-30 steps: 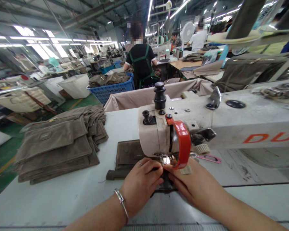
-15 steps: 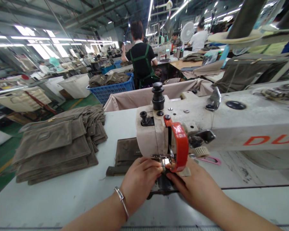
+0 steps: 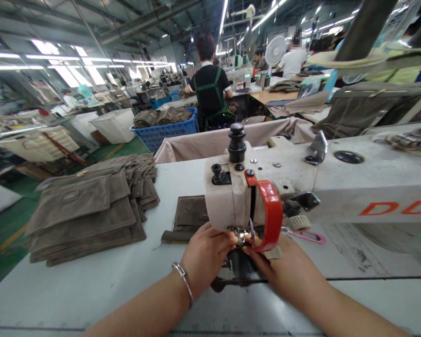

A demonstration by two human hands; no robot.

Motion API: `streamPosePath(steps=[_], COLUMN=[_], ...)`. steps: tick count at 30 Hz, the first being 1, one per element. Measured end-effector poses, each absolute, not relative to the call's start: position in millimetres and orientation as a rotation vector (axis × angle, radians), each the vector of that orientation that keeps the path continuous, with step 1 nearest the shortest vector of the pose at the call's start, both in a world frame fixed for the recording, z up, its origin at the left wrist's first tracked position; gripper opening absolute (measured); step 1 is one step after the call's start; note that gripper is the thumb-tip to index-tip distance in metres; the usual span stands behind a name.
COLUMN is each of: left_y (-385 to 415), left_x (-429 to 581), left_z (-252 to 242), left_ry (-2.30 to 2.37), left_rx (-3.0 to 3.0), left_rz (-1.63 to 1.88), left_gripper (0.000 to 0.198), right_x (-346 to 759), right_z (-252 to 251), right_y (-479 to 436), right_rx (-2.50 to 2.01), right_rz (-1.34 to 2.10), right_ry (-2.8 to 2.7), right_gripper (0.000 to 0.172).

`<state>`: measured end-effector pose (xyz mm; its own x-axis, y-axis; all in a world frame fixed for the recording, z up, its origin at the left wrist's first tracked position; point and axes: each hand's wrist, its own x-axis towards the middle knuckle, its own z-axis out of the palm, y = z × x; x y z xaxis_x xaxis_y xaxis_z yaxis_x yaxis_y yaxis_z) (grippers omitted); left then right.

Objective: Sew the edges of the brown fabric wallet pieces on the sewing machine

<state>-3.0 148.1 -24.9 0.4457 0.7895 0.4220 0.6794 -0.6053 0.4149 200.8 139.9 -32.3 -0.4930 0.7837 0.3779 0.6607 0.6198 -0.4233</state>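
Note:
A white industrial sewing machine [image 3: 301,187] with a red guard [image 3: 272,213] stands on the pale table [image 3: 91,281]. Under its head lies a brown fabric piece [image 3: 189,215]. My left hand [image 3: 205,260], a silver bangle on its wrist, is curled with fingertips pinched at the needle area. My right hand [image 3: 284,271] comes in from the right, its fingertips pressed together at the same spot below the red guard. What the fingers grip is hidden by the machine head and too small to name.
A stack of brown fabric pieces [image 3: 91,206] lies on the table's left. Pink snips [image 3: 307,236] rest behind my right hand. A beige cloth bin [image 3: 231,135] and a blue crate [image 3: 168,126] of fabric stand beyond. A person in a black top [image 3: 210,91] works further back.
The view shifted slightly. Both hands have drawn closer under the machine head, fingertips staying at the needle area. The fabric under the head sits about where it was.

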Motion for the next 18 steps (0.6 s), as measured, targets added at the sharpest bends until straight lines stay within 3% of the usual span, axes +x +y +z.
streamPosePath(steps=[18], left_y=[147.7], left_x=[0.3], left_z=[-22.3], left_ry=[1.402], left_rx=[2.376], left_rz=[0.944], left_gripper=[0.013], right_x=[197.9], right_z=[-32.8], right_y=[141.0], right_rx=[-1.214], right_rz=[0.230], right_ry=[-2.323], right_gripper=[0.019])
